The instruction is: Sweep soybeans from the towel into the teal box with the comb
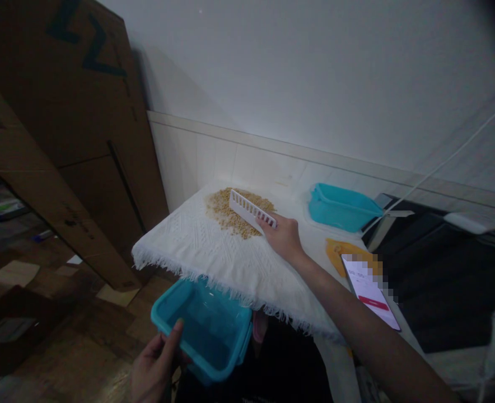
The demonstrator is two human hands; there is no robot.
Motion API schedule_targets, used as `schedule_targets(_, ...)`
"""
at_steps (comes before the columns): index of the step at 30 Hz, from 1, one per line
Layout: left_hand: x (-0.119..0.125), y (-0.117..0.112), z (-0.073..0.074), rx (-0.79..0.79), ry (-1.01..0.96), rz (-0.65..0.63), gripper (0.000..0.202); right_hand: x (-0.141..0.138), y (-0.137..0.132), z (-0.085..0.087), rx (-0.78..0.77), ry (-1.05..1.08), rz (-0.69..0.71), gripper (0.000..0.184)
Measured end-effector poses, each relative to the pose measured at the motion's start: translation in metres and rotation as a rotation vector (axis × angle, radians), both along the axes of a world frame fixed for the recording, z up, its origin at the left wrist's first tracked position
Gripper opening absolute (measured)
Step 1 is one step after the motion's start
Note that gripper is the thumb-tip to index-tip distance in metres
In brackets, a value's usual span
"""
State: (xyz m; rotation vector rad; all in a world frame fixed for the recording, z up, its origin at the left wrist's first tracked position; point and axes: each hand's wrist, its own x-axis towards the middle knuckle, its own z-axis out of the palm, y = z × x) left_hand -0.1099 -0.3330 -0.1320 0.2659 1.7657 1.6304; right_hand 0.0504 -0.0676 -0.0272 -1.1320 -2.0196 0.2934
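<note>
- Beyond your right forearm, the phone (371, 294) shows a pale screen with blurred digits and a red bar; its lettering is too small to read.
- Far off to the left of your hands, the tall cardboard box (92, 123) bears large, dark angular marks; its smaller print is illegible.
- Your right hand (285, 238) grasps one end of a white slotted strip (244, 212), a thin plastic piece with a row of upright openings along it.
- Just ahead of that hand, the strip stands on edge among the yellow beans (222, 206), small, roundish and loosely spread on the white cloth (188, 240).
- Your left hand (157, 358) grips the near-left rim of a turquoise tub (208, 330), thumb over the edge; the tub is smooth, with rounded corners, and sits below the cloth's fringe.
- Ahead and to the right of your right hand stands a second turquoise container (342, 211).
</note>
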Motion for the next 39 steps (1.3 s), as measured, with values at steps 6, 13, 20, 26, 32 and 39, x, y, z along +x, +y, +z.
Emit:
schedule_targets(6, -0.001, -0.001, -0.004, 0.003, -0.010, 0.013, 0.052, -0.050, -0.006, -0.002, -0.086, 0.016, 0.190, 0.016)
schedule_targets(13, -0.005, -0.002, -0.011, 0.027, -0.031, 0.026, 0.051, -0.034, 0.039, -0.018, -0.344, 0.245, 0.188, 0.024)
schedule_targets(20, -0.007, -0.001, -0.016, -0.039, -0.054, -0.019, 0.057, 0.005, 0.064, -0.006, -0.337, 0.339, 0.242, 0.050)
schedule_targets(26, -0.010, -0.002, -0.028, -0.051, -0.056, -0.010, 0.057, 0.016, 0.060, -0.020, -0.186, 0.175, 0.207, 0.026)
schedule_targets(32, -0.004, -0.001, -0.016, -0.022, -0.094, 0.034, 0.053, 0.014, 0.040, -0.038, -0.180, 0.225, 0.215, 0.018)
schedule_targets(39, 0.005, -0.001, -0.011, -0.039, -0.042, 0.035, 0.054, 0.019, 0.017, -0.036, -0.114, 0.218, 0.274, 0.017)
